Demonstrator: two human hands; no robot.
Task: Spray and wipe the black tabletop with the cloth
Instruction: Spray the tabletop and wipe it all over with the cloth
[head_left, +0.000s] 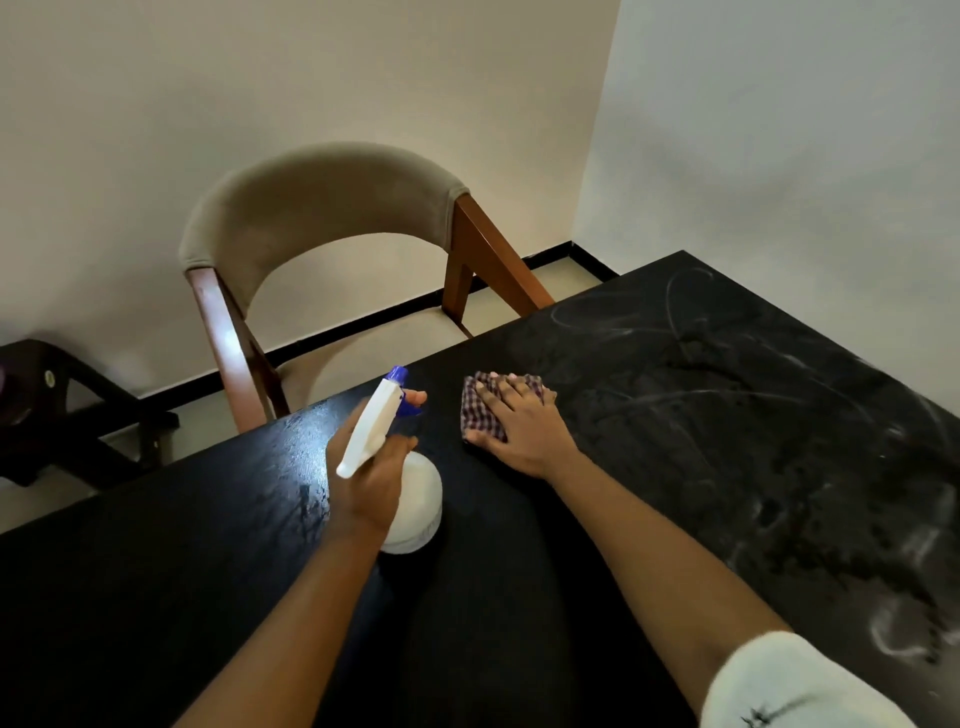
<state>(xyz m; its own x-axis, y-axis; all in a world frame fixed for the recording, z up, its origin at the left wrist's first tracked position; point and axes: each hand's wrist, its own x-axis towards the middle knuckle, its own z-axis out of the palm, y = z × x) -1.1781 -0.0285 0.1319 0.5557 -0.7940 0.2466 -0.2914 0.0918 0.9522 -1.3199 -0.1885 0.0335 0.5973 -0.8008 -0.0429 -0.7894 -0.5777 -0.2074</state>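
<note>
The black tabletop (519, 597) fills the lower half of the view. My left hand (371, 480) grips a white spray bottle (415, 506) by its neck, a finger on the blue trigger, nozzle pointing toward the table's far edge. My right hand (519, 428) lies flat with straight fingers on a folded checked cloth (480, 410), pressing it to the table near the far edge. White smears and wet streaks cover the table's right part. Wet droplets glisten left of the bottle.
A chair (322, 223) with a beige padded back and brown wooden legs stands at the table's far side. A dark plastic chair (67, 410) sits at the left. Walls meet in a corner behind.
</note>
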